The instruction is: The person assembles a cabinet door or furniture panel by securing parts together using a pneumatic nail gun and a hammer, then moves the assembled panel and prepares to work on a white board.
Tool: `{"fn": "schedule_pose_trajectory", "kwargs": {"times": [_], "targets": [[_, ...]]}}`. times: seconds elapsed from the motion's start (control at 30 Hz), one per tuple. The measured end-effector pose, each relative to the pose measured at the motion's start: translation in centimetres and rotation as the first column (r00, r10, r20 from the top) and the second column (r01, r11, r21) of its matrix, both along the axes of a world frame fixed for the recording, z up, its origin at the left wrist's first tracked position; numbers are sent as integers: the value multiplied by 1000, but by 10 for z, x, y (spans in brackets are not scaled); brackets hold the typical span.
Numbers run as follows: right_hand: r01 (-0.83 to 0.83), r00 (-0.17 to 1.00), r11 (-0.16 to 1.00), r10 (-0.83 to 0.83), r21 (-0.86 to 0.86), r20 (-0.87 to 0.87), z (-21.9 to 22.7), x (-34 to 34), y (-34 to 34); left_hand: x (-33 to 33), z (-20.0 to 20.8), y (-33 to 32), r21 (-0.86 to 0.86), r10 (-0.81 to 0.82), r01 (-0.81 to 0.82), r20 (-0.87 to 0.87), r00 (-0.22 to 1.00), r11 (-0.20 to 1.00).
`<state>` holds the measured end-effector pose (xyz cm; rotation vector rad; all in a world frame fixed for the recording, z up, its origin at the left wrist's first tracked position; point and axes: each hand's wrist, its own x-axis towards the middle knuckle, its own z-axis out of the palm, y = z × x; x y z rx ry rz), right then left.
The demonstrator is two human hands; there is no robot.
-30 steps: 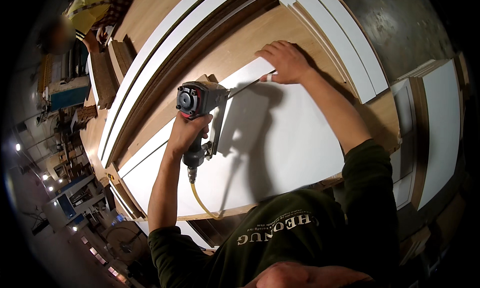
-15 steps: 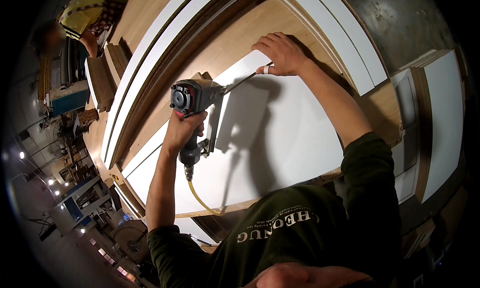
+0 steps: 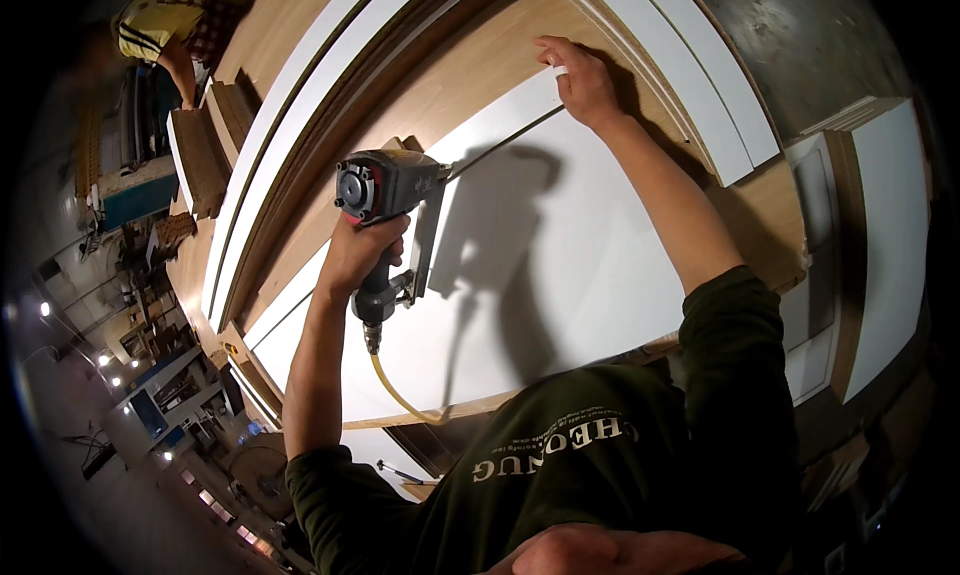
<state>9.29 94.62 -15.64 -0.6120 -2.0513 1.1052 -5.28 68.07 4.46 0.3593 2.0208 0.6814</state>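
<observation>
My left hand (image 3: 362, 253) is wrapped round the grip of a dark grey air nail gun (image 3: 395, 187). The tool lies over a narrow white strip (image 3: 500, 115), its nose near the dark seam between that strip and a wide white panel (image 3: 590, 245). A yellowish air hose (image 3: 390, 390) runs from the base of the grip toward my body. At the strip's far right end is my right hand (image 3: 588, 87), fingers curled about that end, with a white band on one digit. Part of its grasp is hidden behind the hand.
Long white boards (image 3: 300, 135) lie stacked along the far left of the wooden table (image 3: 465, 70). More white strips (image 3: 690, 65) line its right side. Panels (image 3: 885, 245) lean at the far right. Another person (image 3: 165, 25) in a yellow top bends beside short boards (image 3: 200, 160).
My right hand has slid away along the strip to its far right end, baring more of the seam. The nail gun and my left hand have shifted slightly left.
</observation>
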Motion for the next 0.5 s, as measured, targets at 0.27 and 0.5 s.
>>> {"fn": "schedule_pose_trajectory", "kwargs": {"times": [0.27, 0.5], "targets": [[19, 1000, 998, -20, 66, 11, -5, -4, 1, -2, -2, -2, 12, -39, 39, -22, 999, 999], [18, 999, 998, -20, 52, 25, -4, -3, 3, -2, -3, -1, -3, -35, 35, -29, 999, 999]]}}
